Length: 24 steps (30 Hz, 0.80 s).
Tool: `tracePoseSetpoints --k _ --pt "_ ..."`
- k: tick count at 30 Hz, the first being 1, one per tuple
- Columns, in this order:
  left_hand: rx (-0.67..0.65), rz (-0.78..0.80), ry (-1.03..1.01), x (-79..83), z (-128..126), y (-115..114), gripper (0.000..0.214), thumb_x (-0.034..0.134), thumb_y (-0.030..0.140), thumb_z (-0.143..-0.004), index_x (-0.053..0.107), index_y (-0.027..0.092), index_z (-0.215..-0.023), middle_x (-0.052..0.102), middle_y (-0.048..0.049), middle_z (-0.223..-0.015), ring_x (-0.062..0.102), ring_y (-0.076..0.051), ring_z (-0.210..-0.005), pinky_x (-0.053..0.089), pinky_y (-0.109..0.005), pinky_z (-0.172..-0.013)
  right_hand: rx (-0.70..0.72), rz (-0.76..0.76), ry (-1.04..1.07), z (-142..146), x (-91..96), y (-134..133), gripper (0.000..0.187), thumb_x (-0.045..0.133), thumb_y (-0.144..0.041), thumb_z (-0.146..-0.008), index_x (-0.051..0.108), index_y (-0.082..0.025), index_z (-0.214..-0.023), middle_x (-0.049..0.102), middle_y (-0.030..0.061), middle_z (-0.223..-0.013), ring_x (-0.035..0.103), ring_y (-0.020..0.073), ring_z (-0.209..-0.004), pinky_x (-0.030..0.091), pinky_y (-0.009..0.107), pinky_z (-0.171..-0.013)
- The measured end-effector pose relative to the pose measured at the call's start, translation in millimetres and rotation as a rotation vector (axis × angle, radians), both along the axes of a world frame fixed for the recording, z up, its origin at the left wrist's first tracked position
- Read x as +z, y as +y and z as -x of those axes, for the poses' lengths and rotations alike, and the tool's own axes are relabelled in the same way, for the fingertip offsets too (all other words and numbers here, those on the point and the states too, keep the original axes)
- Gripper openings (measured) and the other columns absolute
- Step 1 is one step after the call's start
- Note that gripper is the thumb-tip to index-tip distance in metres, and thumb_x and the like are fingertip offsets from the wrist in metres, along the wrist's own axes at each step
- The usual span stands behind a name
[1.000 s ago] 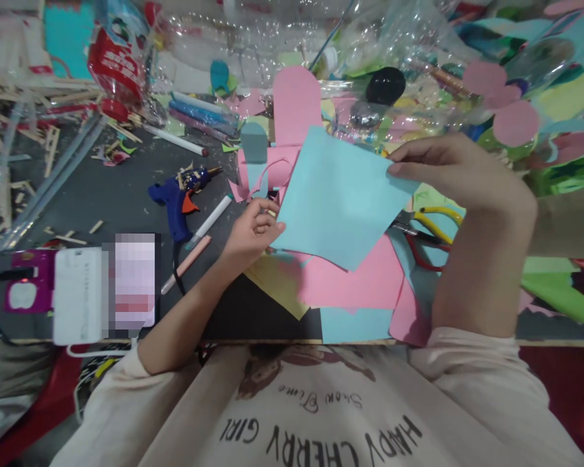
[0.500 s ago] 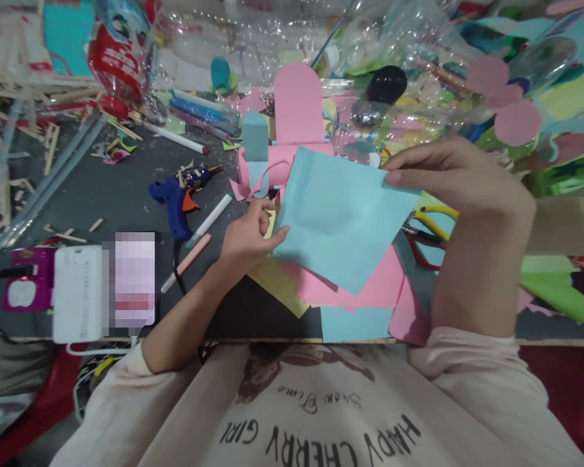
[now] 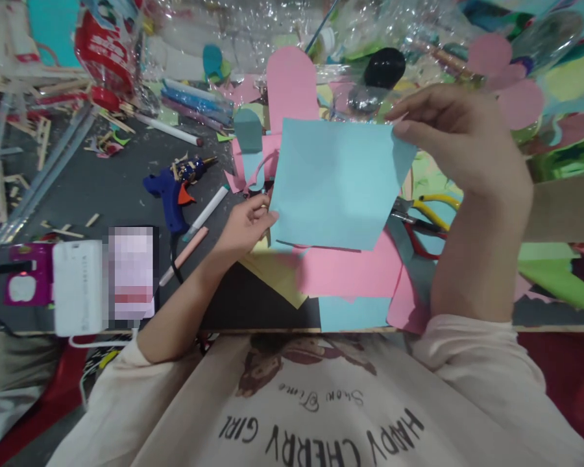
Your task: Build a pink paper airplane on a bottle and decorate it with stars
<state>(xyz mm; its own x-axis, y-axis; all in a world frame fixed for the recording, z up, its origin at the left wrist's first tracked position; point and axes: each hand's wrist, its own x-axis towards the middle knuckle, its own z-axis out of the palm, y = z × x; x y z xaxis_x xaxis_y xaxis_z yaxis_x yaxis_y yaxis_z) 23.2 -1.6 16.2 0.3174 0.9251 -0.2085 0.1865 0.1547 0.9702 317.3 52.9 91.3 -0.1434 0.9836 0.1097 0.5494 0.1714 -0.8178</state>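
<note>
A light blue sheet of paper point(image 3: 338, 181) is held up between my two hands above the table. My right hand point(image 3: 448, 130) pinches its upper right corner between thumb and fingers. At the sheet's left edge, the curled fingers and thumb of my left hand point(image 3: 250, 224) close on the paper. Behind the sheet stands a pink paper piece with a rounded top point(image 3: 292, 87), beside a smaller grey-blue rounded piece point(image 3: 248, 131). Beneath lie pink paper point(image 3: 353, 272), yellow paper point(image 3: 272, 279) and another blue piece point(image 3: 354, 314).
A blue glue gun point(image 3: 170, 191) and markers point(image 3: 207, 213) lie to the left, near a phone point(image 3: 131, 272) and a white power bank point(image 3: 78, 288). Yellow-handled pliers point(image 3: 431, 211) rest by my right forearm. Wooden sticks, a red-labelled bottle point(image 3: 108, 55) and clear plastic crowd the back.
The blue sheet has risen and turned squarer to me, its lower corner swinging up and right. My right hand has moved up; my left has shifted slightly left.
</note>
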Motion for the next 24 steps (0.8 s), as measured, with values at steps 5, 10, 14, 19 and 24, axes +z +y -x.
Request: tracePoseSetpoints --k 5,10,14,19,24 --pt "0.026 0.159 -0.134 0.3 0.4 3.7 0.022 0.068 0.038 -0.078 0.052 0.022 -0.08 0.047 0.0089 -0.044 0.031 -0.006 -0.033 0.017 -0.02 -0.037 -0.125 -0.13 0.189 -0.7 -2.7 8.0 0.012 0.068 -0.014 -0.082 0.067 -0.023 -0.09 0.063 -0.003 -0.073 0.06 0.012 -0.073 0.046 0.03 -0.071" --pt "0.037 0.158 -0.236 -2.4 0.9 4.3 0.028 0.072 0.043 -0.077 0.054 0.021 -0.079 0.044 0.0111 -0.042 0.025 -0.003 -0.029 0.014 -0.02 -0.035 -0.15 -0.203 0.257 -3.4 6.2 1.7 0.011 0.075 -0.025 -0.08 0.07 -0.023 -0.089 0.066 -0.002 -0.077 0.064 0.0129 -0.073 0.048 0.031 -0.072" --pt "0.041 0.122 -0.253 -4.4 0.0 3.0 0.03 0.074 0.044 -0.077 0.054 0.021 -0.079 0.035 0.0135 -0.043 0.026 -0.003 -0.031 0.015 -0.02 -0.035 -0.128 -0.29 0.196 -3.6 32.0 -31.3 0.02 0.074 -0.039 -0.086 0.076 -0.028 -0.103 0.07 -0.0007 -0.092 0.065 0.0181 -0.094 0.048 0.034 -0.086" --pt "0.043 0.116 -0.219 -7.7 0.4 3.8 0.029 0.072 0.046 -0.078 0.056 0.022 -0.082 0.033 0.0129 -0.044 0.026 -0.004 -0.032 0.013 -0.022 -0.036 -0.292 -0.218 0.0 -10.0 39.4 -76.1 0.018 0.064 -0.037 -0.092 0.075 -0.027 -0.102 0.072 0.0042 -0.097 0.067 0.0224 -0.094 0.051 0.039 -0.088" --pt "0.036 0.121 -0.223 -9.9 -0.5 4.2 0.031 0.073 0.049 -0.077 0.056 0.023 -0.083 0.033 0.0127 -0.045 0.026 -0.004 -0.032 0.014 -0.023 -0.036 -0.222 0.095 -0.493 -35.9 -26.2 -107.4 0.024 0.057 -0.034 -0.086 0.07 -0.02 -0.101 0.075 0.0158 -0.107 0.067 0.0329 -0.1 0.053 0.048 -0.087"
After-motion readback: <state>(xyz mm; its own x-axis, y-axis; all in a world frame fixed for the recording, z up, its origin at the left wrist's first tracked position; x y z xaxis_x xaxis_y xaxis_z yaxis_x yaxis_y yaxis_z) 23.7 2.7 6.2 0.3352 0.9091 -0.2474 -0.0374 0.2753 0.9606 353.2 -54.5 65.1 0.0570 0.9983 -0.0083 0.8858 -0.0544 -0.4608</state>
